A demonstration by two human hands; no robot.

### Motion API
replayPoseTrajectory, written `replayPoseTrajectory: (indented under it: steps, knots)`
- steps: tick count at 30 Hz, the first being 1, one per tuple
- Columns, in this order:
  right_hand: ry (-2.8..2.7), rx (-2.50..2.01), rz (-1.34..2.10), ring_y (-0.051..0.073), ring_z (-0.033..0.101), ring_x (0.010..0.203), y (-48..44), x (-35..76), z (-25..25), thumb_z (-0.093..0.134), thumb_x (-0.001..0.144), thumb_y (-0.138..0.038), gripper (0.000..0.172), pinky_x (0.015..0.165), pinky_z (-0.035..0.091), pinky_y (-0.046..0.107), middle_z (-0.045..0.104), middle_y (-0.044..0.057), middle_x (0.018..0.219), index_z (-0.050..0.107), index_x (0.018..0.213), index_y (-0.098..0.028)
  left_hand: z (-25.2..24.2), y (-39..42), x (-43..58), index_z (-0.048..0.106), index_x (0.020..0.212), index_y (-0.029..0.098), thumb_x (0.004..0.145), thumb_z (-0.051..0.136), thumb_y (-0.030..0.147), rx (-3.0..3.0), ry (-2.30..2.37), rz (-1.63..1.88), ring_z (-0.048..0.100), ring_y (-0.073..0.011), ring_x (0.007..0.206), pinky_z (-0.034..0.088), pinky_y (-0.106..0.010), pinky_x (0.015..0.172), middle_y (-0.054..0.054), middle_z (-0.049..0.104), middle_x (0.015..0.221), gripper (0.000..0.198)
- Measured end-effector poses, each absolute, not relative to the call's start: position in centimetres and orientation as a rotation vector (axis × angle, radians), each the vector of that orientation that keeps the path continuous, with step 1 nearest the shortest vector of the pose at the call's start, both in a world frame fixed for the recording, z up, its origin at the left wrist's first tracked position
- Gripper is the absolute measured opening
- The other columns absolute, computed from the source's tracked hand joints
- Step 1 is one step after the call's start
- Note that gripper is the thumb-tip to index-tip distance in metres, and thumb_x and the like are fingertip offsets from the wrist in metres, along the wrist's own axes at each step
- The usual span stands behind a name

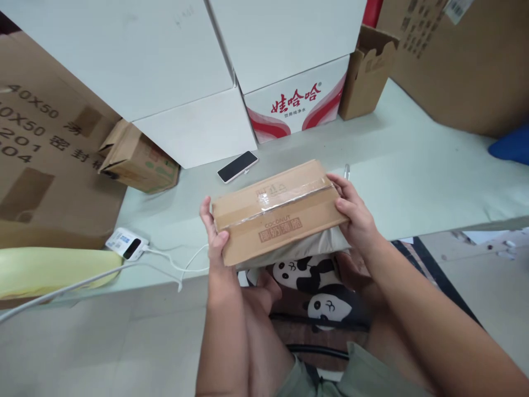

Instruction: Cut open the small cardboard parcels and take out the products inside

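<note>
Between my two hands is a flat brown cardboard box (243, 218), tilted, with clear tape along its middle seam and the word COCONUT printed on it. My left hand (215, 237) grips its left end, thumb on top. At the opposite end, my right hand (351, 207) is closed round the edge. A grey plastic bag (309, 248) shows below the box at the table's front edge; whether the box touches it I cannot tell. Behind the box lies a phone-like device (237, 166) with a black face. A small clear object (346, 172) pokes out beyond my right fingers.
White cartons (198, 129) are stacked at the back of the pale green table (413, 165). Open brown boxes (367, 77) stand beside them. At left, a white device (126, 243) trails a cable (165, 256) near a yellow item (53, 267). Panda-print fabric (326, 306) lies below.
</note>
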State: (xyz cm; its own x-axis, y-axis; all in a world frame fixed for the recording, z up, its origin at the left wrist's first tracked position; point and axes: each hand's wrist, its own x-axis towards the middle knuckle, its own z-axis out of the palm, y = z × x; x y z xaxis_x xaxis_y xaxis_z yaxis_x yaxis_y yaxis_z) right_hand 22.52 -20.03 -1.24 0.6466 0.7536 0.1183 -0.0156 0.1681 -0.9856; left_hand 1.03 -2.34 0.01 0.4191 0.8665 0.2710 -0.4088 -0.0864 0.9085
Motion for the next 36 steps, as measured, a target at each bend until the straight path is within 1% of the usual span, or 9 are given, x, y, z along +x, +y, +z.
replayPoseTrajectory:
  steps: [7,11,17,20,23,27,30,33,36]
  knots:
    - [-0.676,-1.610,0.373,0.029,0.057,0.134,-20.2,25.5,-4.2,0.038,0.092,-0.066,0.060,0.115,0.045,0.051,0.062,0.008,0.140,0.058,0.136,-0.031,0.6,-2.0,0.6,0.066,0.118,0.031,0.054,0.085,0.042,1.264,0.578,1.029,0.062,-0.0225,0.103,0.055,-0.030,0.085,-0.002,0.060,0.118,0.067]
    - [-0.709,-2.228,0.167,0.037,0.055,0.124,-20.8,27.3,-6.3,0.060,0.083,-0.054,0.047,0.108,0.043,0.061,0.063,0.016,0.127,0.071,0.120,-0.027,0.7,-2.0,0.8,0.065,0.112,0.029,0.055,0.085,0.038,1.233,0.528,1.034,0.062,-0.0205,0.102,0.055,-0.027,0.085,-0.001,0.061,0.115,0.061]
    - [-0.847,-2.658,0.171,0.029,0.059,0.099,-21.7,27.1,-4.9,0.052,0.089,-0.028,0.022,0.082,0.043,0.039,0.066,0.018,0.111,0.067,0.101,-0.018,0.8,-2.1,1.0,0.069,0.107,0.029,0.053,0.085,0.032,1.156,0.516,1.031,0.063,-0.0191,0.097,0.056,-0.026,0.081,-0.001,0.063,0.113,0.056]
    - [-0.609,-2.494,0.203,0.023,0.057,0.079,-21.5,27.6,-4.5,0.056,0.084,-0.025,0.024,0.069,0.039,0.033,0.067,0.010,0.092,0.062,0.106,-0.020,0.8,-2.1,1.1,0.070,0.104,0.030,0.052,0.085,0.031,1.147,0.491,1.048,0.063,-0.0180,0.095,0.055,-0.025,0.081,0.000,0.064,0.110,0.054]
    - [-0.232,-1.823,0.350,0.018,0.051,0.060,-21.1,28.4,-4.1,0.058,0.071,-0.023,0.037,0.057,0.036,0.029,0.061,-0.001,0.072,0.059,0.109,-0.026,0.7,-2.2,1.2,0.069,0.104,0.030,0.053,0.085,0.032,1.157,0.486,1.053,0.063,-0.0179,0.095,0.054,-0.025,0.082,0.000,0.063,0.109,0.054]
    - [-0.127,-1.081,0.353,0.014,0.057,0.058,-21.5,28.9,-0.9,0.055,0.066,-0.024,0.036,0.055,0.047,0.027,0.061,-0.005,0.067,0.062,0.101,-0.029,0.4,-3.0,1.6,0.066,0.105,0.029,0.055,0.081,0.032,1.143,0.512,1.063,0.061,-0.0195,0.096,0.053,-0.027,0.081,-0.001,0.061,0.110,0.052]
    - [-0.329,-0.869,0.267,0.011,0.058,0.056,-22.6,27.3,3.0,0.070,0.073,-0.022,0.026,0.056,0.052,0.027,0.063,-0.007,0.067,0.069,0.097,-0.031,0.1,-4.2,2.0,0.063,0.108,0.030,0.058,0.078,0.032,1.144,0.522,1.059,0.060,-0.0198,0.098,0.052,-0.028,0.082,-0.001,0.059,0.113,0.052]
    - [-0.616,-0.890,0.121,0.009,0.048,0.042,-23.4,23.8,6.1,0.076,0.087,-0.035,0.007,0.044,0.044,0.026,0.056,-0.007,0.054,0.075,0.092,-0.030,0.1,-5.3,2.6,0.061,0.110,0.030,0.059,0.077,0.033,1.157,0.525,1.063,0.059,-0.0200,0.099,0.051,-0.028,0.083,-0.001,0.058,0.114,0.053]
    - [-0.879,-1.004,-0.029,0.010,0.054,0.046,-23.6,20.7,7.1,0.069,0.095,-0.047,0.023,0.042,0.041,0.026,0.065,-0.002,0.061,0.080,0.099,-0.027,0.2,-6.1,3.2,0.062,0.109,0.029,0.059,0.077,0.035,1.164,0.549,1.058,0.059,-0.0209,0.100,0.052,-0.029,0.083,-0.002,0.058,0.115,0.053]
